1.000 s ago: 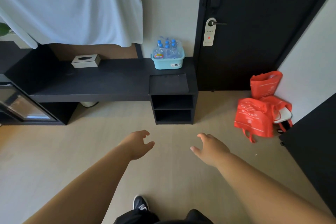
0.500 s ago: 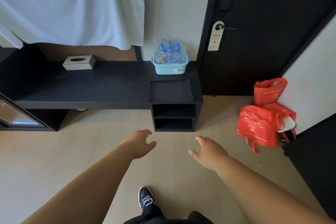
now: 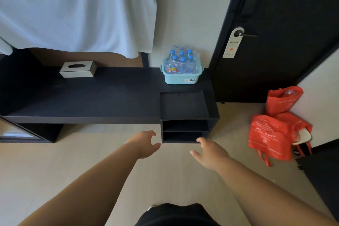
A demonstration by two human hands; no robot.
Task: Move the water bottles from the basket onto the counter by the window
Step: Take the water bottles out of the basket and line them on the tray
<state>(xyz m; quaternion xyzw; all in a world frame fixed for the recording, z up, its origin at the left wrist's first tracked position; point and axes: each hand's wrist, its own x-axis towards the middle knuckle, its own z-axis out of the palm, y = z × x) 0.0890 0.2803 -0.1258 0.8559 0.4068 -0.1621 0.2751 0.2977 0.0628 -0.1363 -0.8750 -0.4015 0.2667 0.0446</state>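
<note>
Approach step: left hand (image 3: 145, 144) and right hand (image 3: 211, 154), fingers loosely spread and empty, reach from lower centre. Water bottles (image 3: 180, 61) sit shrink-wrapped in the basket (image 3: 183, 79) upper centre on the counter (image 3: 100, 99); next, close in and grip.

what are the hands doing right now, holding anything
left hand: open, fingers loosely curled, holding nothing
right hand: open, fingers spread, holding nothing

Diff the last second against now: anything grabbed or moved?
The person stepped closer to the counter, which now fills more of the view. The left hand and right hand stay outstretched, open and empty. Nothing was taken hold of or let go. The water bottles remain in the basket; the tissue box and red bags are unmoved.
</note>
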